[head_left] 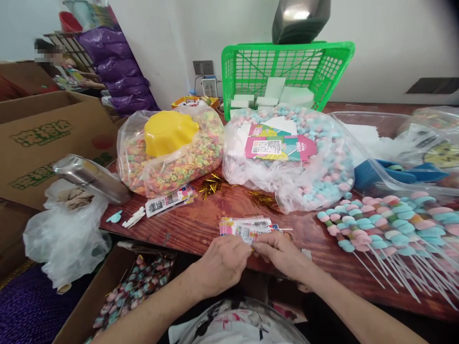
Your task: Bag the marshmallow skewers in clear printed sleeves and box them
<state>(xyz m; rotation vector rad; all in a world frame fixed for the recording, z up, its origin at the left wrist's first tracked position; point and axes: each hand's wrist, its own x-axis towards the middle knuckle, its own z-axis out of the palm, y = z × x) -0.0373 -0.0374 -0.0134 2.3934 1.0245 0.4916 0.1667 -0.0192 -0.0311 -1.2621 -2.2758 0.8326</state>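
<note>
My left hand is closed, knuckles up, at the front edge of the wooden table. Close against it, my right hand is pinched shut, its fingertips meeting those of the left. A tiny yellowish bit shows between the fingertips; what they grip is mostly hidden. Just beyond both hands lie printed clear wrappers, partly covered by the fingers. Marshmallow skewers in pink and blue are heaped to the right, white sticks toward me. Gold twist ties lie further back on the table.
Bags of ring-shaped candy and marshmallows stand behind, before a green basket. A steel flask leans at left. Below the table edge, a carton holds wrapped skewers. A person sits at far left.
</note>
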